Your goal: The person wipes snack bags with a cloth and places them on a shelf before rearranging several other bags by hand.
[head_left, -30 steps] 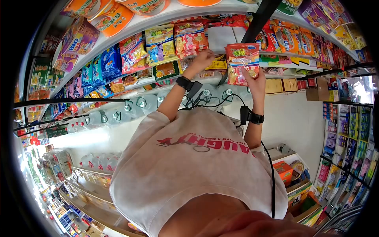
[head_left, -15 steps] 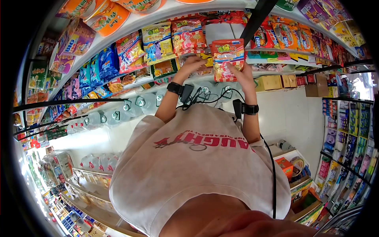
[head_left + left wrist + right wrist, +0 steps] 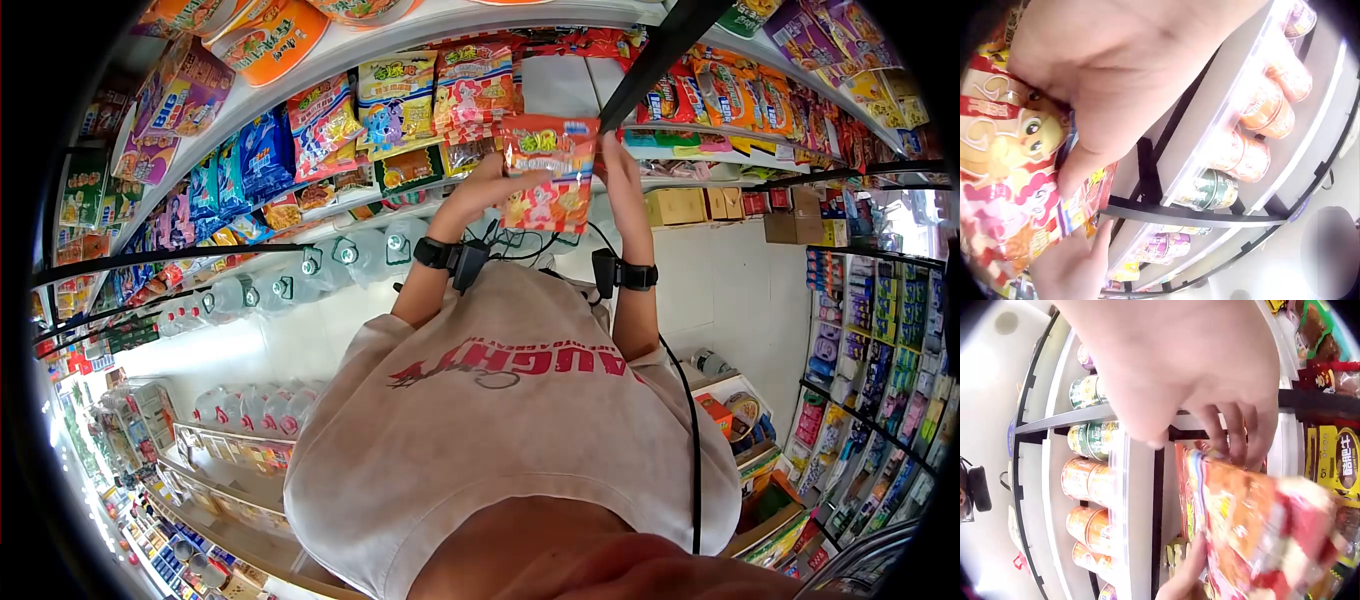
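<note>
Bright snack bags (image 3: 322, 120) crowd the shelves, and orange noodle bowls (image 3: 270, 40) sit on the top shelf (image 3: 440, 22). Water bottles (image 3: 285, 290) line the row below. Cardboard boxes (image 3: 678, 207) stand further right.

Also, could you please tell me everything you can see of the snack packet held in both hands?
The snack packet is a glossy plastic pouch, red and orange, with yellow-green lettering near its top and a cartoon pony on its face. It is held upright before the snack shelves; the left hand grips its left side, the right hand its right edge.
</note>
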### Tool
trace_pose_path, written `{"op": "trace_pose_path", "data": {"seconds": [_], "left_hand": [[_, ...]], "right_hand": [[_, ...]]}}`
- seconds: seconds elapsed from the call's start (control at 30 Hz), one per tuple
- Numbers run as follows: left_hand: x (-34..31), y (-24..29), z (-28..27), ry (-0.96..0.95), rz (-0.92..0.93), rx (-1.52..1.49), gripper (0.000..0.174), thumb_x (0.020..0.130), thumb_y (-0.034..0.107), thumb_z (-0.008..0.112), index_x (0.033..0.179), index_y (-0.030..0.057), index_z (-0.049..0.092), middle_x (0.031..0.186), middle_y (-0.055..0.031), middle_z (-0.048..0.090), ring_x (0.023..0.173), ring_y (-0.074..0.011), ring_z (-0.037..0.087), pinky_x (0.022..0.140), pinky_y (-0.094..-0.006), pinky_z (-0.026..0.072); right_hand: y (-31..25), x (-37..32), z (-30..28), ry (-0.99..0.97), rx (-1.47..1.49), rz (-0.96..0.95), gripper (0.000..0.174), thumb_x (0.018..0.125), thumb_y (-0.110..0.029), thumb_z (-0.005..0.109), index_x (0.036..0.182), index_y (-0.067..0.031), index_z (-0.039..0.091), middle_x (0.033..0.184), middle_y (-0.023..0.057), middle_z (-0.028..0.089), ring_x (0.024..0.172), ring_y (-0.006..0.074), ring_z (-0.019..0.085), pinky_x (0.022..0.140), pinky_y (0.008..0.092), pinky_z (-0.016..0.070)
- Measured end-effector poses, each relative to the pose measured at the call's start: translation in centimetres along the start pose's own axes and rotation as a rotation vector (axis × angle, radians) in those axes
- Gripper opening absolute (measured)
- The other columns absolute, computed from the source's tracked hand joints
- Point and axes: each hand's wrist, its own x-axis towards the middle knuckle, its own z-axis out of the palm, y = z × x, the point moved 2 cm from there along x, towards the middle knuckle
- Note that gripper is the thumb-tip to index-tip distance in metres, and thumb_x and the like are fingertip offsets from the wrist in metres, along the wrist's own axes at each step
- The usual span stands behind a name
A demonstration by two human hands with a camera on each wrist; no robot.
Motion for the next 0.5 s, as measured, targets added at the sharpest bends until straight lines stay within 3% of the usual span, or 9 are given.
{"op": "trace_pose_path", "data": {"seconds": [0.1,0.13,0.23,0.33,0.43,0.5], "left_hand": [[-1.2,-0.8,0.1,-0.018,0.218,-0.021,0.05,0.089,0.032,0.076,0.125,0.0002,0.063,0.116,-0.0072,0.069,0.1,-0.0119,0.063,0.087,-0.0286,0.0506],[-1.6,-0.8,-0.1,0.006,0.164,-0.013,0.052,0.088,0.03,0.077,0.127,-0.0006,0.062,0.118,-0.0077,0.069,0.102,-0.013,0.063,0.089,-0.0293,0.0505],[-0.4,-4.7,-1.1,0.115,0.224,-0.113,0.051,0.088,0.026,0.078,0.128,-0.0002,0.061,0.118,-0.0063,0.069,0.102,-0.0109,0.063,0.087,-0.0265,0.0509],[-1.1,-5.1,-1.7,0.18,0.196,-0.129,0.051,0.087,0.024,0.078,0.128,-0.0008,0.061,0.119,-0.0074,0.069,0.104,-0.0127,0.064,0.089,-0.0272,0.0503],[-2.1,-4.9,-2.6,0.195,0.176,-0.045,0.053,0.085,0.025,0.079,0.128,-0.0008,0.061,0.118,-0.0078,0.069,0.102,-0.0139,0.064,0.09,-0.0283,0.0495],[-3.0,-4.2,-3.1,0.189,0.149,0.059,0.055,0.084,0.026,0.08,0.128,-0.0007,0.061,0.118,-0.008,0.069,0.102,-0.0142,0.064,0.09,-0.0287,0.0492]], "right_hand": [[-0.2,1.8,0.6,0.021,0.016,0.003,0.045,0.105,-0.037,0.051,0.115,0.0045,0.064,0.107,0.0095,0.07,0.102,0.0156,0.064,0.091,0.0273,0.0471],[1.8,3.6,0.1,-0.061,-0.062,-0.052,0.047,0.104,-0.038,0.051,0.122,0.0037,0.061,0.119,0.0142,0.068,0.109,0.0231,0.066,0.098,0.033,0.0491],[2.1,7.0,2.5,-0.193,0.066,-0.041,0.052,0.104,-0.04,0.051,0.131,0.0046,0.056,0.126,0.0179,0.064,0.116,0.0259,0.063,0.105,0.0349,0.0462],[2.3,11.2,5.0,-0.224,0.039,0.093,0.066,0.102,-0.047,0.051,0.143,0.0037,0.044,0.139,0.0215,0.054,0.126,0.0278,0.056,0.111,0.0364,0.0404],[3.4,14.8,6.5,-0.263,0.066,0.177,0.082,0.099,-0.057,0.053,0.151,0.0034,0.031,0.149,0.0214,0.043,0.135,0.0278,0.047,0.114,0.0381,0.0359],[3.9,16.3,7.9,-0.331,0.117,0.235,0.084,0.096,-0.064,0.051,0.152,-0.0046,0.032,0.15,0.017,0.043,0.131,0.0256,0.047,0.113,0.0403,0.0338]]}}
